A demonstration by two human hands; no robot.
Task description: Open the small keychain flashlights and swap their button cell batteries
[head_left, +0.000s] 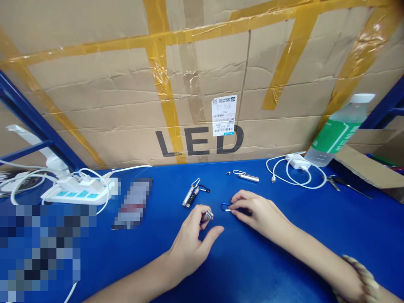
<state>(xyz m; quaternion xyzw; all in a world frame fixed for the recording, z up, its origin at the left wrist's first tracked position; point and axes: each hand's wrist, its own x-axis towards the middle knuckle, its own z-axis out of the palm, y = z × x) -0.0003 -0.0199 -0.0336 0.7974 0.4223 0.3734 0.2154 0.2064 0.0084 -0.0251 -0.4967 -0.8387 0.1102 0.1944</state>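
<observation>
My left hand [194,237] rests on the blue table [284,235] and pinches a small silver keychain flashlight [207,216] between thumb and fingers. My right hand [252,210] lies just to its right, fingertips closed on a small blue carabiner clip [225,207] that touches the table. The two hands are a few centimetres apart. Just behind the left hand lie two more small flashlights with clips [192,194]. Another silver flashlight with a wire clip [248,177] lies farther back, with a tiny loose part [228,173] beside it.
A taped cardboard box marked LED [202,84] stands along the table's back. A white power strip with plugs and cables [75,191] sits at left. A white charger and coiled cable [295,166], a green-labelled water bottle [339,130] and scissors [341,183] are at right.
</observation>
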